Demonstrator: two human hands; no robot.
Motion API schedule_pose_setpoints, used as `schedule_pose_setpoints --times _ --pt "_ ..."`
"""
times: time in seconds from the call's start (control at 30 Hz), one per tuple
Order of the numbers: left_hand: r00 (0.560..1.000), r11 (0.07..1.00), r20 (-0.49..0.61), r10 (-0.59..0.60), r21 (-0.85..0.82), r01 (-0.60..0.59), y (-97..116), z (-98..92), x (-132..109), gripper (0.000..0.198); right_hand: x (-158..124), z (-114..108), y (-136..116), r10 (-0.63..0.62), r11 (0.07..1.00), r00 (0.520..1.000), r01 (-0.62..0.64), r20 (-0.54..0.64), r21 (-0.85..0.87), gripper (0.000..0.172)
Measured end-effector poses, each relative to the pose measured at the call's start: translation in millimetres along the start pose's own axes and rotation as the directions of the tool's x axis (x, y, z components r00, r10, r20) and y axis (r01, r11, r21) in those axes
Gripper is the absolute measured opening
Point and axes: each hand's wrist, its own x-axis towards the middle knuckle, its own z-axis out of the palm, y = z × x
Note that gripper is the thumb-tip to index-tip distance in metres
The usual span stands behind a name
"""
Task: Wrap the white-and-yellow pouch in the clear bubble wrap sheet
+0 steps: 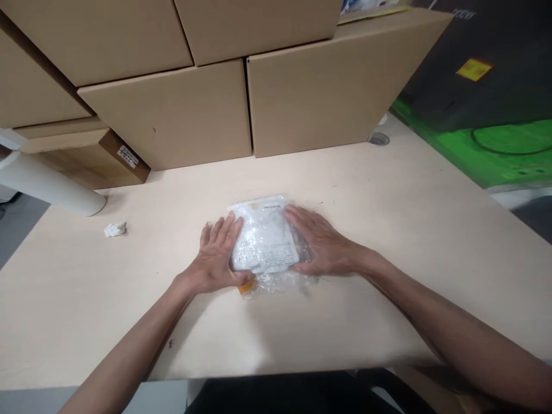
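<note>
Hands [218, 256] [321, 241] outspread against plastic-wrapped white packet [265, 233]

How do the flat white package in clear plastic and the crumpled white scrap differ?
The flat white package in clear plastic is larger than the crumpled white scrap. The package shows printed text; the scrap shows none. The left hand and right hand touch the package; the scrap lies untouched. Both rest on the pale table.

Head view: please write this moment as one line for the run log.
left hand: spread, at left edge of white package | right hand: spread, at its right edge | package: clear wrapping, on table | beyond: cardboard boxes
</note>
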Motion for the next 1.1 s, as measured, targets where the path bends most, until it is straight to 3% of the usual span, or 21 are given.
schedule_pose_setpoints --times 0.2,0.33,0.4,0.53,0.63,0.73,0.83,0.9,0.97,1.03,1.1 --pt "1.0 0.999 -0.013 -0.015 -0.049 0.014 -1 1.1 0 0.122 3 -2 -4 0.072 0.996 0.997 -0.073 0.032 0.052 0.121" --pt "0.998 0.992 -0.069 -0.008 -0.125 -0.001 2 -4.6 -13 0.114 -4 -5 -2 0.032 0.956 0.998 -0.016 -0.051 0.292 0.122" --pt "0.991 0.986 -0.127 0.04 -0.157 -0.06 9 -7.4 -21 0.11 -7 -5 -1 0.084 0.866 0.986 0.0 -0.146 0.5 0.113" --pt "0.974 0.981 -0.166 0.154 -0.093 -0.17 38 -3.7 -26 0.118 -7 0 0 0.32 0.638 0.905 0.011 -0.278 0.77 0.083" --pt "0.969 0.978 -0.138 0.206 -0.014 -0.21 57 7.8 -21 0.11 -4 2 -1 0.398 0.537 0.889 -0.025 -0.227 0.843 0.063" --pt "0.966 0.982 -0.181 0.187 0.0 -0.19 64 18.6 -17 0.073 -4 0 -5 0.396 0.42 0.91 -0.058 -0.125 0.905 0.057" --pt "0.95 0.974 -0.276 0.147 -0.128 -0.188 63 20.4 -18 0.049 -6 -5 -10 0.389 0.32 0.919 -0.064 -0.069 0.945 0.054" --pt "0.916 0.929 -0.388 0.099 -0.294 -0.225 62 16.5 -21 0.045 -8 -9 -12 0.407 0.277 0.907 -0.013 -0.105 0.961 0.049" --pt "0.854 0.836 -0.519 -0.042 -0.486 -0.254 61 10.9 -25 0.044 -9 -13 -13 0.441 0.238 0.883 0.058 -0.161 0.97 0.044" --pt "0.758 0.717 -0.593 -0.271 -0.65 -0.252 58 6.2 -31 0.045 -9 -16 -13 0.474 0.206 0.855 0.125 -0.211 0.97 0.04" --pt "0.644 0.599 -0.579 -0.5 -0.768 -0.226 53 4.2 -38 0.044 -9 -18 -12 0.496 0.205 0.825 0.192 -0.271 0.96 0.036"
